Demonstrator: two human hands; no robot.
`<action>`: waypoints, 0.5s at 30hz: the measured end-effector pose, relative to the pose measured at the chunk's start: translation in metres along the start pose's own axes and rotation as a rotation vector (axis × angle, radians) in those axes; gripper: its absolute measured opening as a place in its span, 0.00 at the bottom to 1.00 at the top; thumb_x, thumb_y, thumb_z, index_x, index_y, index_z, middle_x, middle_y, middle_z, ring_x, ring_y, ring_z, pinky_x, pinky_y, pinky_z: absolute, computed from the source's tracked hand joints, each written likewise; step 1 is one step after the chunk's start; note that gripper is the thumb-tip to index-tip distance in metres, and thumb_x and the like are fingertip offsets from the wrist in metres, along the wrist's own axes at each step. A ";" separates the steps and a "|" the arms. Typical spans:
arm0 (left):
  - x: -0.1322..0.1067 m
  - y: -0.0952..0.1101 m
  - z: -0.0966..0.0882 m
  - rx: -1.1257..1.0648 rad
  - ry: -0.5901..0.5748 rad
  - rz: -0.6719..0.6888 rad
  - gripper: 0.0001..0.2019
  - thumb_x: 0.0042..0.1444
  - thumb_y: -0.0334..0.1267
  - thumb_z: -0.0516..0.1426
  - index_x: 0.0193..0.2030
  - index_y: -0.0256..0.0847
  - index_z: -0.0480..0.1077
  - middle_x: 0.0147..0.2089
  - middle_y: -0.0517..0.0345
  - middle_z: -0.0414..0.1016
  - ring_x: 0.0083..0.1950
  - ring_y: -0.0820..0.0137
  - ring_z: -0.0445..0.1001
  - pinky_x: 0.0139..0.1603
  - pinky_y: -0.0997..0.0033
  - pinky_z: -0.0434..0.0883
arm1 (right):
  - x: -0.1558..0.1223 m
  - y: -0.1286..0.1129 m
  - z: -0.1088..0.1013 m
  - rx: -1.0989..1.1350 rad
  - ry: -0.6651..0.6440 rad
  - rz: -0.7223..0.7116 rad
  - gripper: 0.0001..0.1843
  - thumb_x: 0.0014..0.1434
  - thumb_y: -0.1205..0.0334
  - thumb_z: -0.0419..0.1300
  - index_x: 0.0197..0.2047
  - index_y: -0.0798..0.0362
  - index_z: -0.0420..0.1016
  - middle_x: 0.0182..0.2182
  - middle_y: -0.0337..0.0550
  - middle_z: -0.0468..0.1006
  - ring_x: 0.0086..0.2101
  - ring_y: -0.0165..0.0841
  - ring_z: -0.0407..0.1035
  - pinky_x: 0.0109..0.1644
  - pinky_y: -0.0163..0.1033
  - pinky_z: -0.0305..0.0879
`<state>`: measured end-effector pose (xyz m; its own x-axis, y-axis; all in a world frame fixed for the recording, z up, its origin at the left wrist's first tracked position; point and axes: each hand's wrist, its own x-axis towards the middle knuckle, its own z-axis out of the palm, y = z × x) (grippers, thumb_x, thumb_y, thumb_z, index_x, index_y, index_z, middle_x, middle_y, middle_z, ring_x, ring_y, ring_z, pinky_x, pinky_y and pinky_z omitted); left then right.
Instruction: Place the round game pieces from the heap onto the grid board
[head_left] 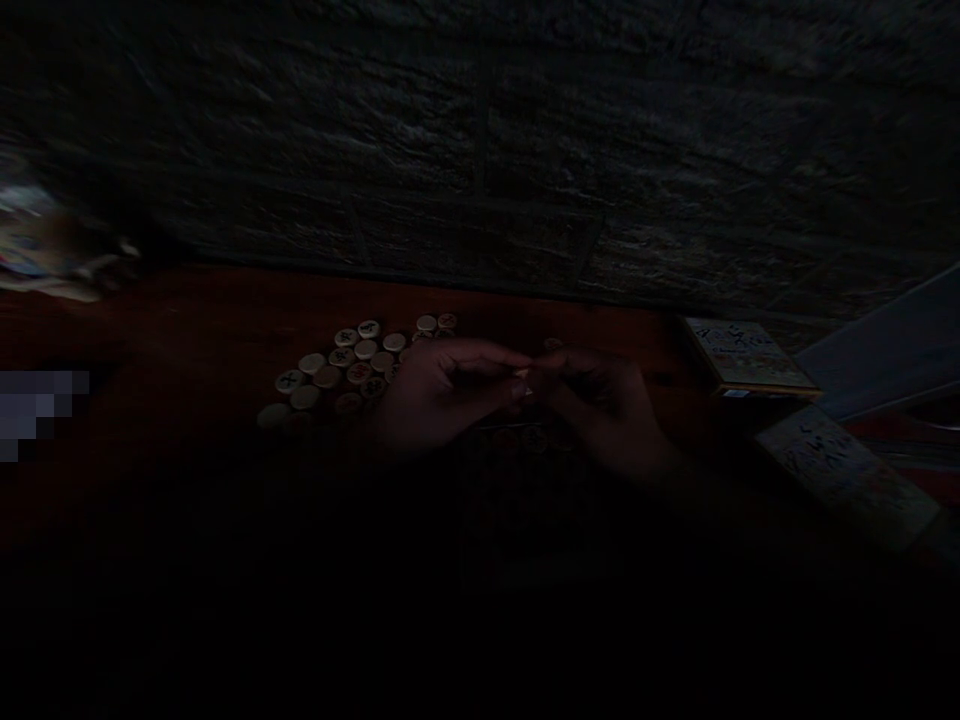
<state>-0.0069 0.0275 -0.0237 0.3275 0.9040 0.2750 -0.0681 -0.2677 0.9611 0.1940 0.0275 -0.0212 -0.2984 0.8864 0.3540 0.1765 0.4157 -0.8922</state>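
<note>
In dim light my left hand (439, 395) pinches a small round xiangqi piece (528, 383) between thumb and fingertips. From the other side my right hand (611, 415) closes its fingertips on the same piece. Both hands are above the table, their tips meeting. Left of my left hand lies a loose cluster of wooden xiangqi pieces (327, 377), some with characters showing and some blank side up. Beneath my hands, more discs (534, 440) show faintly in deep shadow. Another disc (553, 344) lies just behind my right hand.
The reddish wooden table (225, 310) runs up to a dark stone-brick wall (420, 130). At the right lie a flat printed box (750, 352) and a similar printed panel (847, 470). A pale, blurred object (45, 245) stands at the far left. The foreground is nearly black.
</note>
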 end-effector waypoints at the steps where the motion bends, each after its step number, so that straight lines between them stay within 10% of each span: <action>1: 0.000 0.000 0.000 0.015 0.009 0.006 0.09 0.59 0.36 0.69 0.46 0.39 0.83 0.43 0.53 0.89 0.41 0.66 0.88 0.44 0.70 0.85 | 0.000 0.000 0.000 0.008 -0.014 -0.007 0.09 0.64 0.54 0.70 0.37 0.50 0.86 0.31 0.39 0.86 0.32 0.31 0.78 0.37 0.36 0.72; 15: 0.000 0.003 -0.002 -0.107 0.013 -0.080 0.09 0.58 0.35 0.71 0.45 0.41 0.85 0.43 0.55 0.89 0.38 0.67 0.88 0.43 0.71 0.85 | -0.002 0.003 0.002 -0.015 0.016 0.051 0.08 0.62 0.54 0.72 0.40 0.50 0.86 0.34 0.40 0.87 0.34 0.32 0.79 0.39 0.38 0.73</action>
<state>-0.0092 0.0272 -0.0210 0.3237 0.9254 0.1970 -0.1430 -0.1579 0.9770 0.1935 0.0266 -0.0252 -0.2737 0.9095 0.3129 0.2048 0.3730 -0.9050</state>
